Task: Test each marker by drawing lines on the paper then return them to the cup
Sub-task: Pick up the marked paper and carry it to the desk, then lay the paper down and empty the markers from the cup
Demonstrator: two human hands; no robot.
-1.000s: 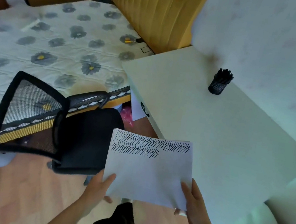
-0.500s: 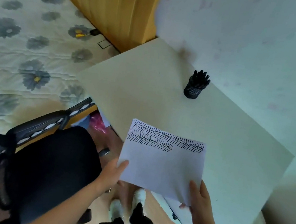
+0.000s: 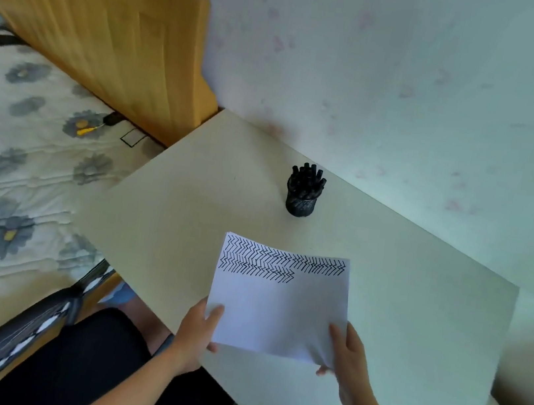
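A white sheet of paper (image 3: 278,304) with two rows of black chevron marks near its top edge hangs just above the pale desk (image 3: 188,211). My left hand (image 3: 199,331) pinches its lower left corner, thumb on top. My right hand (image 3: 346,356) pinches its lower right corner the same way. A black mesh cup (image 3: 300,204) packed with several black markers (image 3: 307,180) stands upright on the desk beyond the paper, near the wall.
A bed with a flowered quilt (image 3: 11,185) and a yellow headboard (image 3: 110,33) lies left of the desk. A black office chair (image 3: 61,362) sits at the desk's near left edge. The wall (image 3: 414,85) runs along the desk's far side.
The view has swung right and closer to the desk. The paper, held in both hands, has moved from in front of the desk edge to over the desk top.
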